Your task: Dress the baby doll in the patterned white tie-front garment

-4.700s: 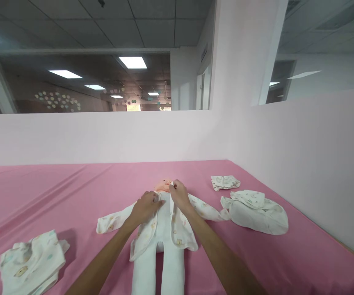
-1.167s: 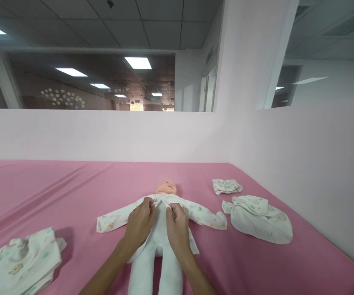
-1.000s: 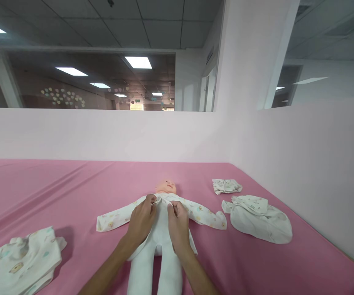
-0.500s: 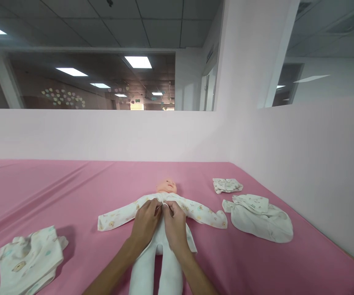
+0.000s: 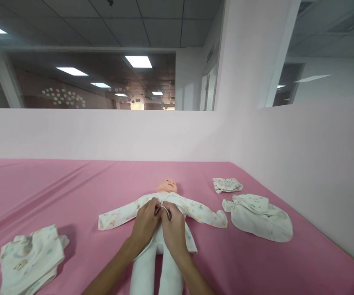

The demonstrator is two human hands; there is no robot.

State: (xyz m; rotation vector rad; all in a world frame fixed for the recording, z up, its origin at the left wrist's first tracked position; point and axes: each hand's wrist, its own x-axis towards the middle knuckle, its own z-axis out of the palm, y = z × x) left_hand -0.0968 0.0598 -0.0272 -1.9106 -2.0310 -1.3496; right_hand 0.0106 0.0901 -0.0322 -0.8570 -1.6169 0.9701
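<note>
A baby doll (image 5: 167, 186) lies face up on a pink sheet (image 5: 109, 180), its head pointing away from me. It wears a white printed top (image 5: 206, 214) with both sleeves spread wide, and white leggings (image 5: 142, 270). My left hand (image 5: 147, 219) and my right hand (image 5: 173, 225) meet over the chest. The fingers of both are pinched on the front of the top, with a thin white edge of cloth showing between them. What the fingertips grip exactly is partly hidden.
A folded printed garment (image 5: 30, 260) lies at the lower left. On the right are a small folded cloth (image 5: 227, 185) and a larger white bundle (image 5: 261, 219). A white wall (image 5: 103, 135) with windows stands behind, and another runs along the right.
My hands stay at the chest with slight finger movement. The right side of the top's lower front shows a little more beside my right wrist.
</note>
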